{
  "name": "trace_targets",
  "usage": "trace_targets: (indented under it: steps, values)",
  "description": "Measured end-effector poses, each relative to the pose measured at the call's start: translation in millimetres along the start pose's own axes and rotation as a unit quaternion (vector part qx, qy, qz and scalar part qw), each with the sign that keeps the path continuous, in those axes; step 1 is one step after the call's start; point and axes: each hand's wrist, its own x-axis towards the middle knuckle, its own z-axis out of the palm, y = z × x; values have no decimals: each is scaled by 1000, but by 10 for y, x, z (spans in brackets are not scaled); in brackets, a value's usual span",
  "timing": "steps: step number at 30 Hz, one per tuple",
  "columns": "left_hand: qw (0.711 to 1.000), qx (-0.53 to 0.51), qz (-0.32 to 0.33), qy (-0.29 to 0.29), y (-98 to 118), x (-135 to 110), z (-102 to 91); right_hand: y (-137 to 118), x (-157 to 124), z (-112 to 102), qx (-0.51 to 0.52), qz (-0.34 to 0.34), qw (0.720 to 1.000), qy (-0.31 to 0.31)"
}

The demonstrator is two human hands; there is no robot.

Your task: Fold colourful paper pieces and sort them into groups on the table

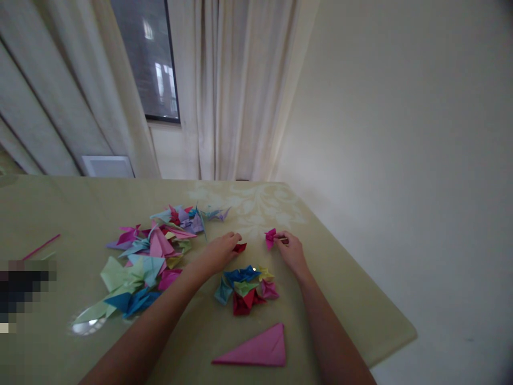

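Observation:
Near the far right part of the table, my right hand point(292, 252) pinches a small magenta origami piece point(270, 239) by its edge; a thin pale sliver shows at the fingertips. To its left, my left hand point(223, 251) has its fingers closed on a small red folded paper point(240, 247), partly hidden beneath them. Just below my hands lies a small cluster of origami pieces: blue point(242, 274), yellow point(265, 274), green point(245, 289), pink point(269, 290) and red point(242, 303). Closer to me rests a large pink folded paper triangle point(260, 347).
Left of my left arm spreads a heap of colourful origami point(160, 243), with paper cranes among it. A magenta stick point(42, 247) lies at far left, near a blurred-out dark patch. The table point(344, 299) ends at a slanted right edge beside a wall point(401, 160); curtains point(244, 91) hang behind.

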Motion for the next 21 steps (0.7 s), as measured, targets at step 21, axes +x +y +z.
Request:
trace_targets:
  steps: [21]
  values:
    - [998, 2, 42, -36, 140, -32, -75, -7, 5, -66, -15, -17, 1000, 11]
